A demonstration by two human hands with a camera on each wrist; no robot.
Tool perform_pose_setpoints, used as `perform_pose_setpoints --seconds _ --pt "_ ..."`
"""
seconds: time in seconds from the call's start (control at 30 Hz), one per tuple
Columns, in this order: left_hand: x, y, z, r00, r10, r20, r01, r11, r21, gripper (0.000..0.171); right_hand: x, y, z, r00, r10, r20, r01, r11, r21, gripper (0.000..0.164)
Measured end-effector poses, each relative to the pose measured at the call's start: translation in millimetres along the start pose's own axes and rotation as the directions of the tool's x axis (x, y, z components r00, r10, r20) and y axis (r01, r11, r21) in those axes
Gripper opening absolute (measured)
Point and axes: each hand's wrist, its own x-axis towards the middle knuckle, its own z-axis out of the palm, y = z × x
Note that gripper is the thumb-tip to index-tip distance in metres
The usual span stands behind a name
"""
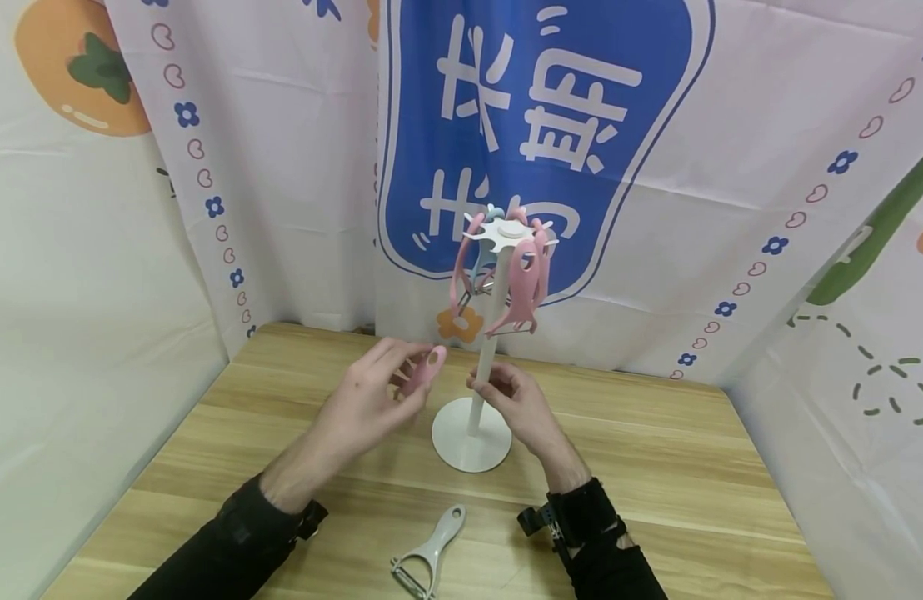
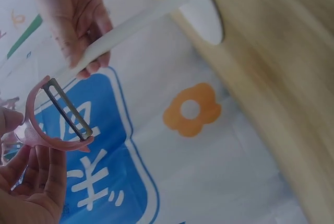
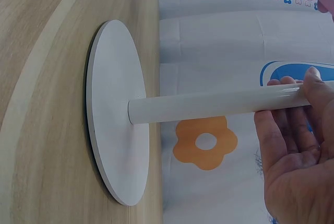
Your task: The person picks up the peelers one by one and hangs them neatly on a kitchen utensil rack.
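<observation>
In my left hand (image 1: 371, 392) I pinch a pink peeler (image 1: 426, 372), its holed handle end up in the head view. The left wrist view shows its Y-shaped head and metal blade, the peeler (image 2: 52, 141) lying between thumb and fingers. My right hand (image 1: 523, 403) grips the white post of a round-based stand (image 1: 482, 385), thumb on one side and fingers on the other in the right wrist view. On the stand's hooked top (image 1: 506, 233) hang several pink peelers (image 1: 523, 279) and a blue one (image 1: 482, 265). The left hand is just left of the post, apart from it.
A grey-white peeler (image 1: 436, 546) lies on the wooden table (image 1: 619, 500) near its front, between my forearms. The stand's white base (image 1: 461, 450) sits on the table. Printed cloth (image 1: 296, 150) hangs close behind the stand and along both sides.
</observation>
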Motion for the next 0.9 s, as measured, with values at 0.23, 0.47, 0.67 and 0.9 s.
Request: perform_pose_setpoints --seconds 0.23,0.47,0.67,0.9 --pt "13.1 10.3 -12.7 0.998 0.024 -0.052 -0.025 1.0 -0.018 0.049 -0.2 0.8 -1.0 1.0 0.008 0.003 -0.008 1.0 0.005 0.03" --pt "24.6 19.3 -24.2 0.994 0.04 -0.097 -0.043 0.999 -0.026 0.05 -0.5 0.4 -1.1 1.0 0.016 0.002 -0.016 1.0 -0.001 0.028" --pt "35.7 29.0 -33.2 0.988 0.07 -0.141 -0.078 0.996 -0.052 0.05 -0.4 -0.5 -0.6 1.0 0.014 0.003 -0.014 1.0 0.0 0.027" --pt "47.6 37.7 -44.6 0.977 0.097 -0.189 -0.107 0.994 -0.039 0.051 0.2 1.6 -0.5 1.0 0.003 0.003 -0.003 1.0 0.009 0.026"
